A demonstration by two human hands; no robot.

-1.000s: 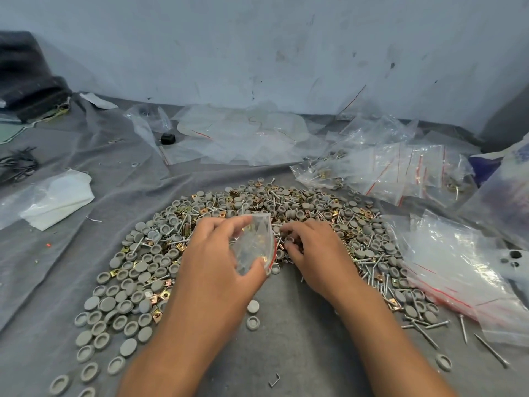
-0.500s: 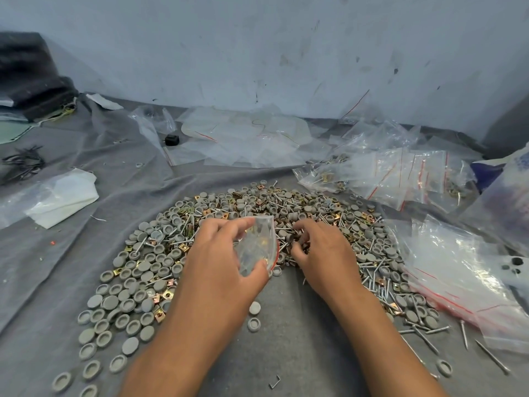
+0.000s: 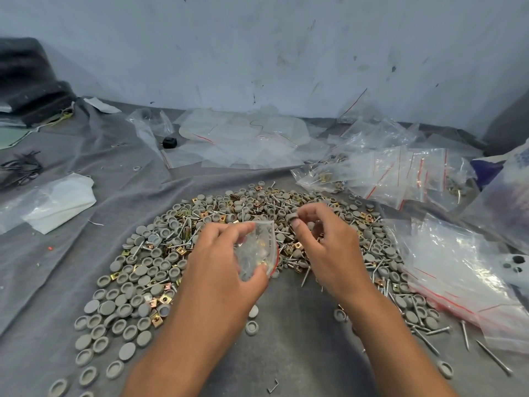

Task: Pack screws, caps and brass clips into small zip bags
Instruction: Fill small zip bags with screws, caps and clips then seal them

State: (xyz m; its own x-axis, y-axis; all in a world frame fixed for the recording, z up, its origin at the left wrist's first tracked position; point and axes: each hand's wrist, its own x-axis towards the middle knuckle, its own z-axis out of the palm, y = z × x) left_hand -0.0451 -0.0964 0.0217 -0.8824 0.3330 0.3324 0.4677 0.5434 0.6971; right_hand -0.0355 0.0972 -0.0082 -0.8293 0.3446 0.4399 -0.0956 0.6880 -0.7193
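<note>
The zip bag [image 3: 259, 249] is held up above the near edge of the heap, mouth toward the right, its red seal strip running down the right side; the left hand [image 3: 220, 267] grips it, fingers curled over the top edge and thumb under the bottom corner. Brass and grey bits show through the plastic (too jumbled to count). Just right of the bag's mouth, the right hand [image 3: 329, 250] pinches one grey cap [image 3: 292, 216] between thumb and forefinger, the other fingers curled loosely, lifted clear of the heap.

Below and beyond both hands spreads the heap [image 3: 229, 213] of grey caps, screws and brass clips, far too many to count. Two caps [image 3: 252, 320] lie apart just under the left wrist. All of it rests on a wrinkled grey cloth [image 3: 71, 253] that runs back to a scuffed pale wall [image 3: 257, 53]. Right of the right hand lie filled bags [image 3: 400, 173] and a stack of empty ones [image 3: 458, 267]; more empty plastic [image 3: 243, 138] sits beyond the heap.
</note>
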